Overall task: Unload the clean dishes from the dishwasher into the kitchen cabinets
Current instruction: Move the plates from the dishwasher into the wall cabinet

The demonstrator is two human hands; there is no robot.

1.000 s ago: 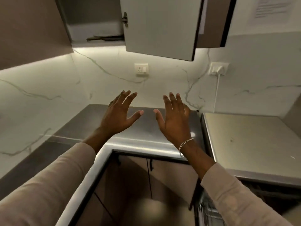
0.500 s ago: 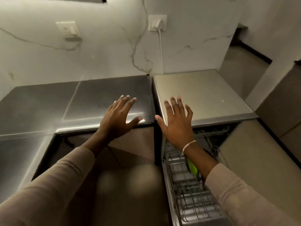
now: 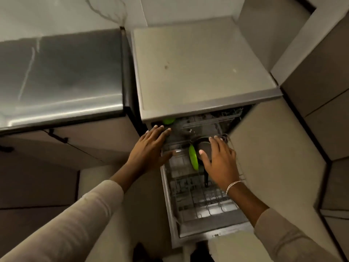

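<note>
At mid-frame the left hand (image 3: 149, 150) and right hand (image 3: 221, 161) are hovering with fingers spread wide over the dishwasher rack (image 3: 198, 201), the green plate (image 3: 194, 157) and dark pan (image 3: 204, 148) sitting between them, nearest the right thumb.

The plate (image 3: 194, 158) is bright green, the pan (image 3: 204, 148) black. Both sleeves (image 3: 85, 214) are beige. The wall (image 3: 56, 14) is white, veined grey.

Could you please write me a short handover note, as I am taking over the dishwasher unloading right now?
Left hand: open, empty, at the rack's left edge.
Right hand: open, empty, over the dark pan; contact unclear.
The pan and an upright green plate stand side by side in the rack; another green dish sits further back.
Done: rack pulled out.
Left: lift all three out and put them away.
</note>
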